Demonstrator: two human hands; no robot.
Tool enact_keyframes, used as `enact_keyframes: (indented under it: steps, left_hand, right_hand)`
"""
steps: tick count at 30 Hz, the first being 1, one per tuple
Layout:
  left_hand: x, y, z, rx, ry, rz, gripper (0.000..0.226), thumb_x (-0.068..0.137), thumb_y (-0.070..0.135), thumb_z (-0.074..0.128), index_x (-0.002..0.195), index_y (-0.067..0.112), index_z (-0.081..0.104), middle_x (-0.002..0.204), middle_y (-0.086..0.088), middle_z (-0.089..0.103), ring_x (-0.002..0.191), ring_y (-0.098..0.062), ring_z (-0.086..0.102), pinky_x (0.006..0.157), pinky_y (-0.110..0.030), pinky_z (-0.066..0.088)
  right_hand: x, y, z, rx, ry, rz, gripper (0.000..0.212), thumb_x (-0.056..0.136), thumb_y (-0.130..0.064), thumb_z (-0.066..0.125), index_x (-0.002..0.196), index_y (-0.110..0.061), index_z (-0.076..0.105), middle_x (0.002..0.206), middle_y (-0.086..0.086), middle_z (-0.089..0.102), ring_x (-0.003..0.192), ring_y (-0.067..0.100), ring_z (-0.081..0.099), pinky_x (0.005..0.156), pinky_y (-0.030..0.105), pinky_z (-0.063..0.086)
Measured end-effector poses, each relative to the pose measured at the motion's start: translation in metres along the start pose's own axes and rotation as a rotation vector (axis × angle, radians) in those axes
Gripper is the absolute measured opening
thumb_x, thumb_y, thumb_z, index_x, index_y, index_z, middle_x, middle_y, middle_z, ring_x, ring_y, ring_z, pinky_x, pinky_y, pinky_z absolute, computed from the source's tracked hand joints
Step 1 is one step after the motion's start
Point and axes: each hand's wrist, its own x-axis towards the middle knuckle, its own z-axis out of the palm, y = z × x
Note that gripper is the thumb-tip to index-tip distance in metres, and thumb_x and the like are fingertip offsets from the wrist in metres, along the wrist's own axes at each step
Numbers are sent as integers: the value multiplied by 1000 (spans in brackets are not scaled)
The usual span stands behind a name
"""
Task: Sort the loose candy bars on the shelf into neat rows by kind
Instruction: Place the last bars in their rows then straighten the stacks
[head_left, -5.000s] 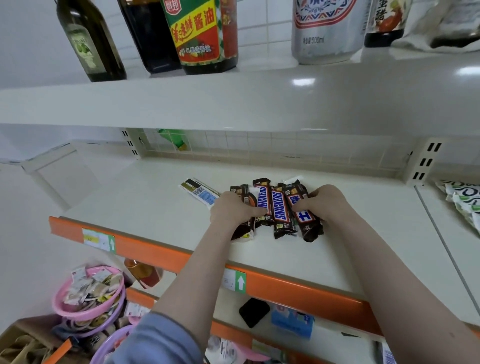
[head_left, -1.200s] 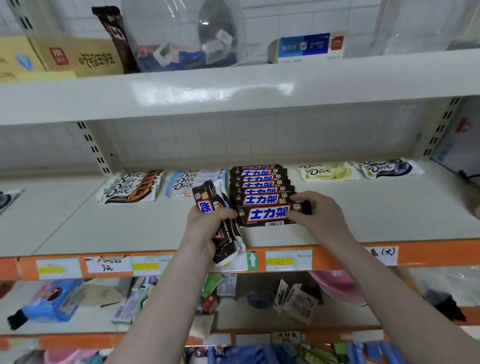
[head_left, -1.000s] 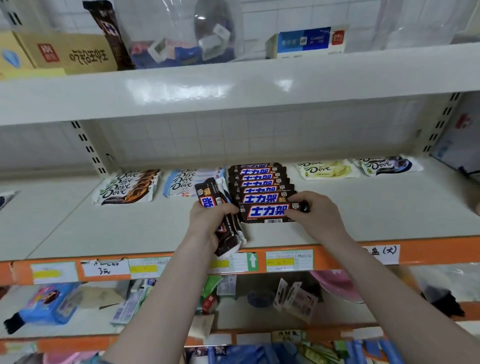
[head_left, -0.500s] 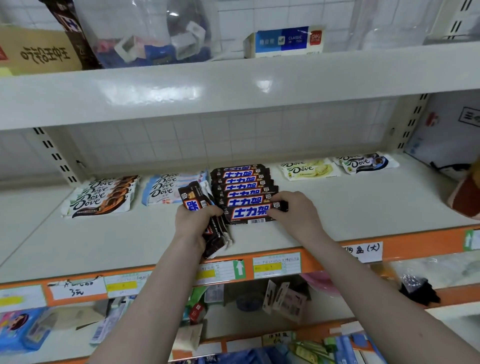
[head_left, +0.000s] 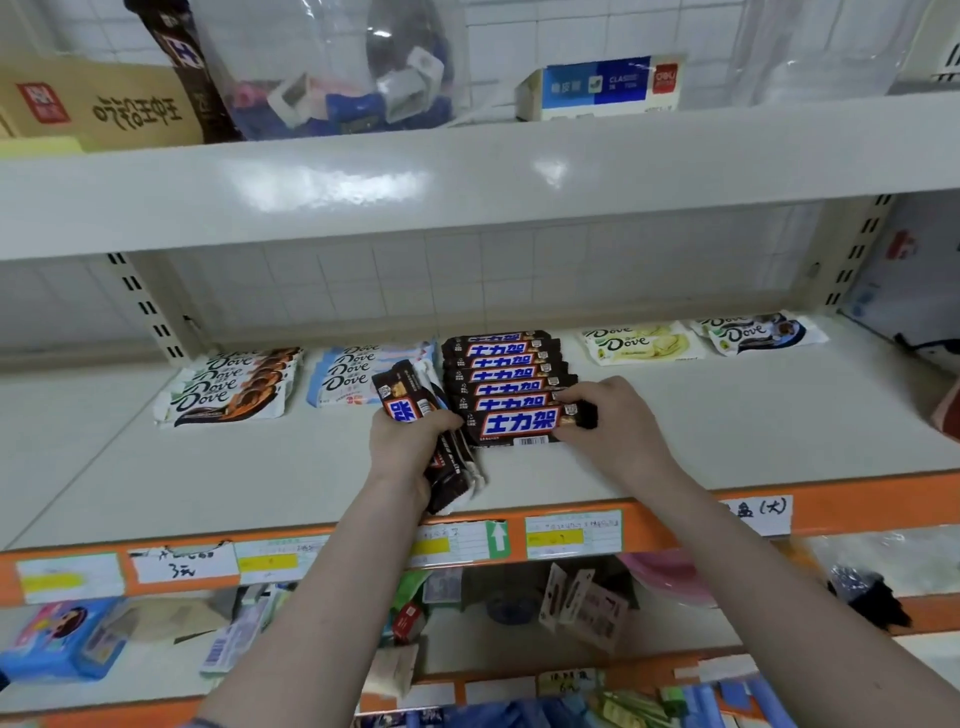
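The white shelf (head_left: 727, 441) with its orange front edge (head_left: 857, 512) carries the candy in rows by kind: at the left a row of dark-and-orange chocolate packs (head_left: 234, 387), next to it a row of pale blue packs (head_left: 358, 371), in the middle a row of brown bars with blue lettering (head_left: 506, 371) overlapping one another from back to front, and to the right a yellow pack (head_left: 641, 343) and a dark-and-white pack (head_left: 758, 332) near the back. The step in hand looks to be building the middle row: the front bar (head_left: 519, 425) lies flat on the shelf at the near end of that row, touching the bar behind it. The right hand (head_left: 618, 431) has its fingers curled round the right end of this bar, pinching it as if squaring it up. The left hand (head_left: 402, 449) is closed round a bundle of spare bars (head_left: 431, 441), several brown ones held upright and tilted just left of the row, their lower ends hanging toward the shelf edge. The next move probably calls for the right hand to let go, draw one bar from the bundle, turn it crosswise and lay it in front of the last, label up and ends level. The overlapped wrappers look slippery, so a careless push could skew the row.
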Motion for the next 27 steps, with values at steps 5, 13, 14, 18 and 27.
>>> enact_keyframes:
  steps: [5,13,14,18,27]
  left_hand:
    - [1,0,1,11,-1,14,39,68,-11,68,106,-3,59,98,-25,68,82,-37,67,72,-44,56]
    - [0,1,-3,-13,10,35,37,69,-7,70,104,2,58,96,-21,68,81,-33,67,68,-39,56]
    - [0,0,-5,-22,13,35,39,69,-6,70,106,2,58,97,-21,68,80,-32,67,65,-37,56]
    - [0,1,-16,-77,30,33,46,71,-3,70,114,1,56,102,-23,66,81,-33,66,65,-37,55]
    - [-13,12,-23,-261,-114,-132,45,73,6,66,118,2,59,96,-17,65,80,-31,64,72,-40,55]
  right_hand:
    - [5,-1,-1,-46,16,-28,39,76,-24,69,114,-22,62,103,0,47,95,15,51,78,22,34]
    - [4,-1,6,-72,52,-34,39,77,-29,68,114,-22,62,107,4,52,96,19,55,75,23,35]
    - [4,-2,7,-74,56,-38,39,77,-30,68,114,-21,62,108,5,53,97,20,55,75,23,35]
    - [3,-3,10,-95,77,-41,37,78,-31,68,113,-21,63,110,7,55,99,22,55,77,24,36]
    - [-12,-23,4,33,108,-125,22,83,-31,63,103,-21,66,96,2,64,88,17,57,78,27,43]
